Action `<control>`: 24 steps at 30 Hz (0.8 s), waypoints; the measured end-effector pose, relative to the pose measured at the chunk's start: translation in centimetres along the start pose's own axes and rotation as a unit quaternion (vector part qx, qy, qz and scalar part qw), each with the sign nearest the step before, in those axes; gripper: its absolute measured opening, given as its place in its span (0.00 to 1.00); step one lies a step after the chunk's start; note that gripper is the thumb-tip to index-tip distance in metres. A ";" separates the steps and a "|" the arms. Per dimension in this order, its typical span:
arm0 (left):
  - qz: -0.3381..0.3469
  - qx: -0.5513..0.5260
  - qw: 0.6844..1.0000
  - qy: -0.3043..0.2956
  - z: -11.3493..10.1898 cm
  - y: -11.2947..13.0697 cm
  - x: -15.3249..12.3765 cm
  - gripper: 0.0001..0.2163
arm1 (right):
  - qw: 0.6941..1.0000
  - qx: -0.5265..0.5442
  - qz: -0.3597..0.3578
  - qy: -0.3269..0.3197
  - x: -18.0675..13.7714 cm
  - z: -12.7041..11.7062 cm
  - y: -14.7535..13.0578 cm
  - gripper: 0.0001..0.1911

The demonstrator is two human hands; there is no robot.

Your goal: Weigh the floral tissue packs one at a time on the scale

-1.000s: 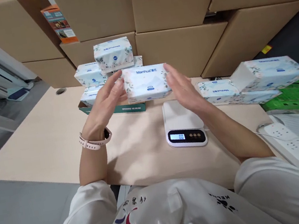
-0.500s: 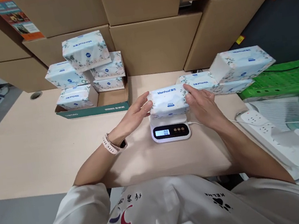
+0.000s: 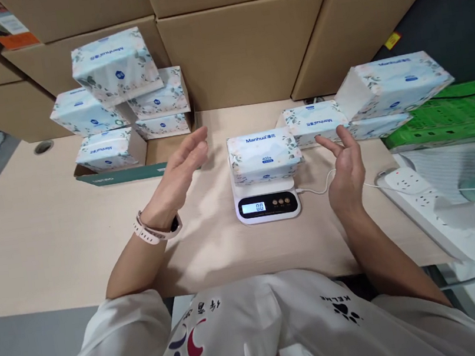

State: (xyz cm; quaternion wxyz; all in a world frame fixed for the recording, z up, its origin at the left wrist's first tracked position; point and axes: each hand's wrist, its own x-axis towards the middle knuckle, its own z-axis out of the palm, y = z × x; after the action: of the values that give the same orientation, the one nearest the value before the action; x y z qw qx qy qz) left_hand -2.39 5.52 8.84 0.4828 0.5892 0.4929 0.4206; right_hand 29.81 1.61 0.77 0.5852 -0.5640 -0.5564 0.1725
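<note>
A pack of tissues with a pale blue floral wrapper rests on the white digital scale, whose lit display reads 0.0. My left hand is off to the left of that pack, fingers stretched out and holding nothing. On the other side, my right hand hovers beside the scale, open, its fingers apart. Just behind the right fingertips lies another tissue pack. A larger-looking pack sits on top of one more at the right.
Several tissue packs are stacked in and above a shallow green-sided carton at the back left. Cardboard boxes wall off the table's rear. A power strip and a green crate lie to the right; a white cable runs from the scale.
Both hands have let go of the tissue pack and moved apart, left hand leftward and right hand rightward. The pack now stays on the scale by itself. The view has shifted slightly.
</note>
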 end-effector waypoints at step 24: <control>0.022 -0.011 1.000 0.008 -0.2 0.8 -0.3 0.22 | 0.999 0.018 -0.031 -0.002 0.1 0.3 0.7 0.28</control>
State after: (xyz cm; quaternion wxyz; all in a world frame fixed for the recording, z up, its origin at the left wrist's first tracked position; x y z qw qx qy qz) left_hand -2.50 5.19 9.65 0.4757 0.5912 0.4794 0.4409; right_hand 29.90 2.05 0.18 0.5993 -0.5353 -0.5717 0.1657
